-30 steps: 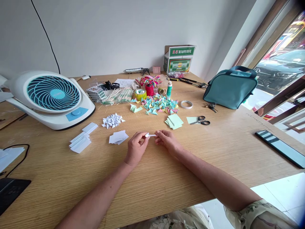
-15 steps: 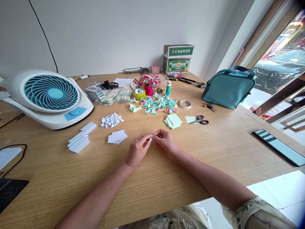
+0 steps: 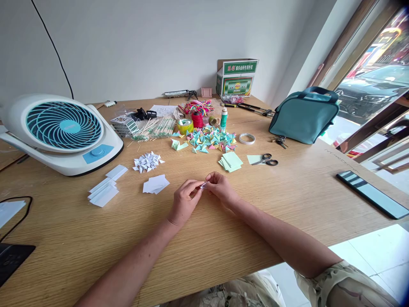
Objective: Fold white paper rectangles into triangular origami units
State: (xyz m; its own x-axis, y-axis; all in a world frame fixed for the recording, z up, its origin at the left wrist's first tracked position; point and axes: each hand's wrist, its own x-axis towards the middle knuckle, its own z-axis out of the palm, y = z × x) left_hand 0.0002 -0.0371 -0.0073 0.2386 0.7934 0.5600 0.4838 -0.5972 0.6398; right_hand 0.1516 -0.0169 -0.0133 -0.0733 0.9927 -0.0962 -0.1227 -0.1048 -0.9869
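Between my two hands is a small folded piece of white paper (image 3: 203, 185), mostly covered by my fingers. My left hand (image 3: 186, 199) pinches it from the left, and my right hand (image 3: 221, 189) pinches its right side. To the left lie a few flat white paper slips (image 3: 156, 184) and a spread stack of white paper strips (image 3: 105, 192). Behind them is a heap of folded white paper triangles (image 3: 148, 162). A larger pile of coloured folded paper pieces (image 3: 211, 140) lies beyond my hands, with light green paper squares (image 3: 230, 162) in front of it.
Black scissors (image 3: 267, 159) rest partly on green paper at the right, near a tape roll (image 3: 247, 138). A fan (image 3: 68, 132) stands at the left. A teal bag (image 3: 303, 115), keys (image 3: 280, 141) and a phone (image 3: 372, 194) lie right. Behind are a glue bottle (image 3: 223, 119) and a box (image 3: 237, 79).
The view has shifted slightly, so the table items sit a little further left. Both hands keep their pinch on the folded paper, with only a slight change in the paper's angle.
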